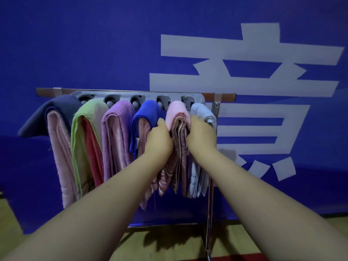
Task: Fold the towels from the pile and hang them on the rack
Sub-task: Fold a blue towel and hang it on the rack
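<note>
A metal towel rack (211,147) with grey swing arms stands against a blue wall. Several folded towels hang side by side on it: navy (56,108), green (90,112), purple (116,125), blue (146,113), pink (177,112) and pale blue-white (201,112). Under the pink towel hangs a folded brown patterned towel (179,140). My left hand (160,136) and my right hand (201,134) grip this pink and brown bundle from its two sides, just below the arm. The pile is out of view.
A blue wall with large white characters fills the background. The wooden floor (169,245) shows below the rack, whose base bar (162,226) and right upright reach the floor.
</note>
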Demonstrator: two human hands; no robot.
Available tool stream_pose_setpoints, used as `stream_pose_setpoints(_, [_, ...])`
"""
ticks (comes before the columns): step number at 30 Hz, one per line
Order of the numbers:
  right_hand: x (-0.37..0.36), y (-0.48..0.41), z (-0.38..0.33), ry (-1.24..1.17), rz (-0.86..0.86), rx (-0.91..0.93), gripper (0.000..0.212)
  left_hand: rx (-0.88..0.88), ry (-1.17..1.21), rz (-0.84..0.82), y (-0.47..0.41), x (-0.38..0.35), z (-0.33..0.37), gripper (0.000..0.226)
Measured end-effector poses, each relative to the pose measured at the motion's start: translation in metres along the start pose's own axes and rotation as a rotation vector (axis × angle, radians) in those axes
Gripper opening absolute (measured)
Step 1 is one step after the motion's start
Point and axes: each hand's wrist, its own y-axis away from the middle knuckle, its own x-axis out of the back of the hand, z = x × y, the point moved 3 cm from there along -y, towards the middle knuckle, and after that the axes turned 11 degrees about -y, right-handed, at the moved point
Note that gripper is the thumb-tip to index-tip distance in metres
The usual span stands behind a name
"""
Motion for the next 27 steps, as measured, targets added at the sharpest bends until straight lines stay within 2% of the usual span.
stream_pose_setpoints(3, [-0.012, 0.007, -0.006, 0.004, -0.076, -0.003, 0.021, 0.001, 0.068, -0.073, 0.005, -0.016, 0.005, 0.024])
stream_pose_setpoints(11, [-0.04, 0.028, 0.015, -0.049, -0.279, -0.106, 0.027, -0.054, 0.04, -0.192, 0.015, -0.038, -0.004, 0.042])
stream_pose_setpoints(15, [-0.064, 0.041, 0.028, -0.053, -0.402, -0.186, 0.025, -0.047, 0.013, -0.278, 0.028, -0.051, -0.015, 0.042])
stream_pose_setpoints(21, [-0.104, 0.07, 0.048, -0.14, -0.501, -0.268, 0.019, -0.009, -0.034, -0.396, 0.052, -0.082, -0.038, 0.027])
stream_pose_setpoints(27, [-0.159, 0.114, 0.072, -0.068, -0.631, -0.371, 0.02, 0.036, -0.113, -0.553, 0.093, -0.141, -0.082, 0.03])
